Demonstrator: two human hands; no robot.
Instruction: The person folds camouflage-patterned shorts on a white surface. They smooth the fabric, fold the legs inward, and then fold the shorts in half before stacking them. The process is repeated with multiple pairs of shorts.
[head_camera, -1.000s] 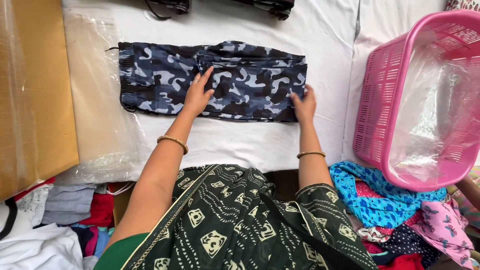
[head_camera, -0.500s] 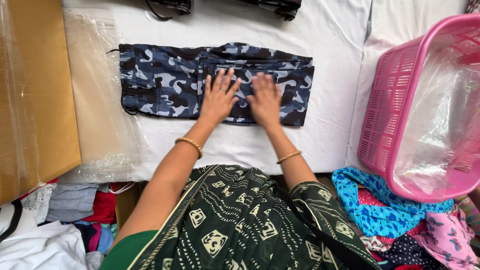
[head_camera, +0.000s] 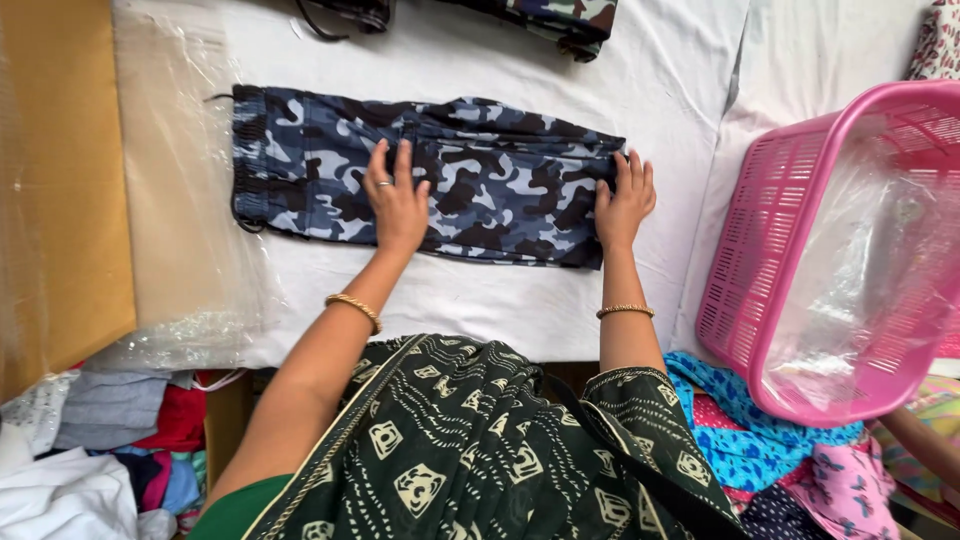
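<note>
shorts: blue-grey camo shorts (head_camera: 480, 190), folded flat into a long strip, lying across the white sheet (head_camera: 480, 300) mid-frame, waistband end to the left
left hand: left hand (head_camera: 397, 205) palm down, fingers spread, flat on the middle of the shorts, pressing not gripping; ring on one finger, gold bangle on wrist
right hand: right hand (head_camera: 625, 200) open, fingers together, flat on the right end of the shorts at the folded edge; nothing gripped; bangle on wrist
plastic bag: clear plastic bag (head_camera: 185, 250) flat just left of the shorts, its edge touching the waistband end
board: tan board (head_camera: 65, 200) along far left, under the bag
basket: pink slatted basket (head_camera: 830, 250) tilted at right, clear plastic liner inside, well apart from the shorts
second garment: green camo garment (head_camera: 540, 20) at top edge, cut off by frame
clothes piles: mixed clothes (head_camera: 110, 450) lower left; blue and pink fabrics (head_camera: 780, 460) lower right under basket
</note>
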